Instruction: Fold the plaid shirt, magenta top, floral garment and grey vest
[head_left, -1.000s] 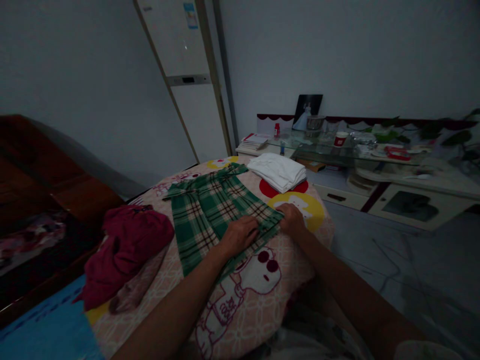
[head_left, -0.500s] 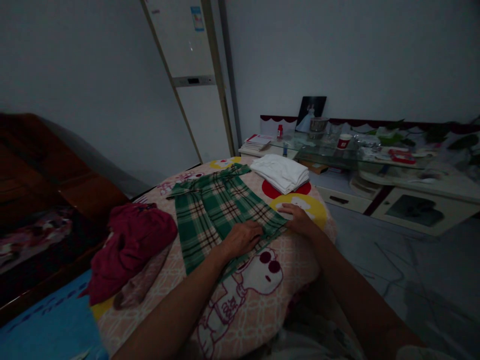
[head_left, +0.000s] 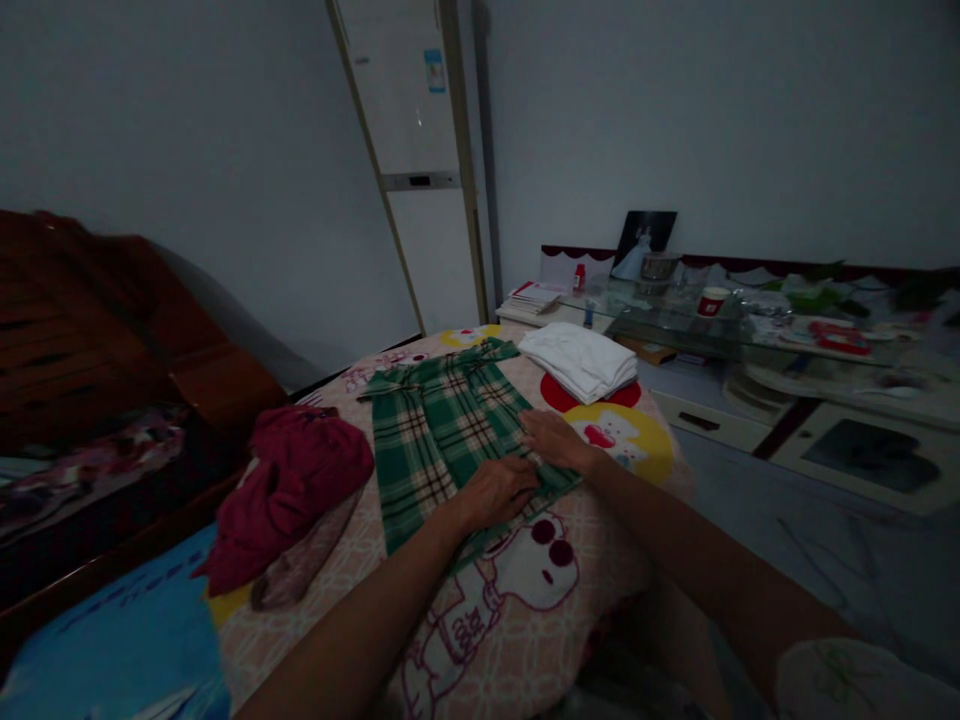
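A green plaid skirt (head_left: 431,410) with black and cream stripes is spread over a round table covered by a pink patterned cloth (head_left: 517,640). Near its lower hem rests my left hand (head_left: 499,490), fingers curled down onto the fabric in a closed grip. My right hand (head_left: 555,440) lies flat on the skirt's right side, fingers stretched out, palm down. Beyond it sits a folded white garment (head_left: 579,358). To the left, a crumpled dark red garment (head_left: 289,490) lies in a heap, with a dull pinkish cloth (head_left: 307,560) partly under it.
A wooden bench (head_left: 150,310) stands on the left, with a blue sheet (head_left: 120,640) below. Behind the table is a tall white air conditioner (head_left: 431,250). To the right, a low cabinet (head_left: 862,455) carries a paper cup (head_left: 712,301), a photo (head_left: 643,243) and papers (head_left: 532,297).
My right hand has moved from the skirt's right edge inward onto the fabric and now lies flat. My left hand stays near the hem. The view has shifted slightly left.
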